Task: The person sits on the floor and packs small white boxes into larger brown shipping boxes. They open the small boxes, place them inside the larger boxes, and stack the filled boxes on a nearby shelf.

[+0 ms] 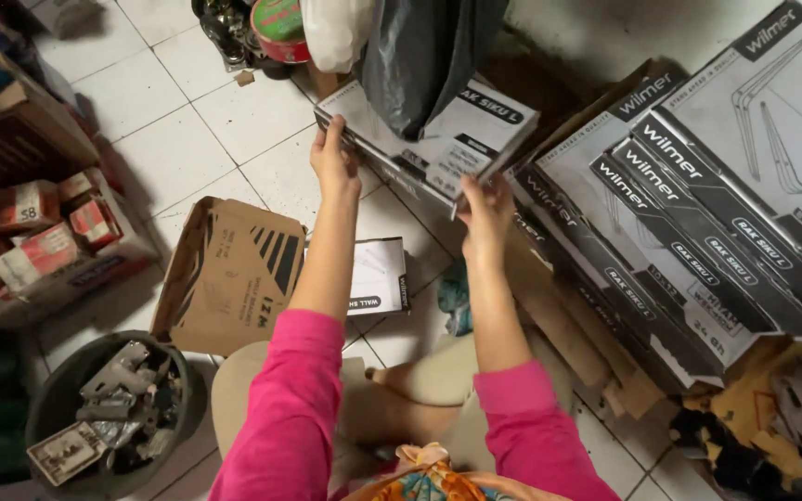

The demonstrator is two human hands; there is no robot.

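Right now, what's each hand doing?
Left hand: closed on the left end of the flat box.
Right hand: closed on the box's near right corner.

You're sitting on a white square-tiled floor [169,111] with dark grout lines, and it's looking pretty dim down there. Clutter's crowding in on every side, and a grubby pale wall [624,37] is rising along the top edge.
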